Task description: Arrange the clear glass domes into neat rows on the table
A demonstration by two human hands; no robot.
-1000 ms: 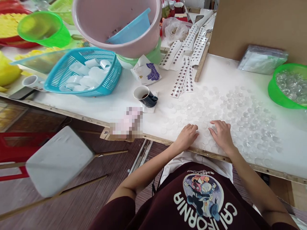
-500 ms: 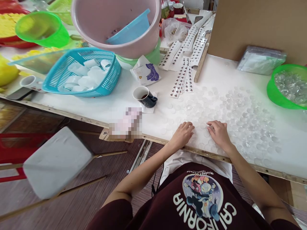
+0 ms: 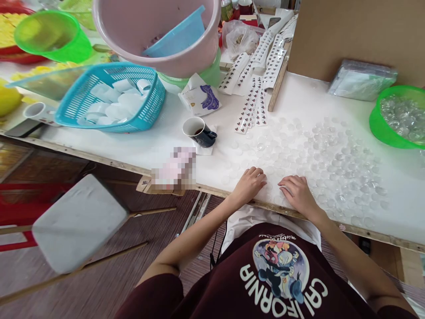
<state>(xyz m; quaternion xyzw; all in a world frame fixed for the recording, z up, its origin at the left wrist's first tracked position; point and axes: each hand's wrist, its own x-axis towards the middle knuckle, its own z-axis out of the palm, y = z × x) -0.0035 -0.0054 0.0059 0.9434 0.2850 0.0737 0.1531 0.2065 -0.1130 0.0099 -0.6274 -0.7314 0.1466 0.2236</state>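
Turquoise basket [image 3: 156, 104]: left on the white table [image 3: 302, 97], holding translucent white curved pieces [image 3: 122, 104].
Dark mug [image 3: 207, 139]: standing on white paper, right of the basket, some dark liquid inside.
Left hand [image 3: 249, 184]: at the table's near edge, fingers loosely curled downward; cannot tell whether they hold anything.
Sticker strips [image 3: 249, 106]: fanned out on the far side, beyond the left hand.
Right hand [image 3: 296, 191]: apart from the left, half open, fingers bent; any hold unclear.
Clear discs [image 3: 340, 166]: scattered around and beyond both hands, denser rightward.
Green bowl [image 3: 381, 126]: far right, full of shiny clear pieces [image 3: 403, 117].
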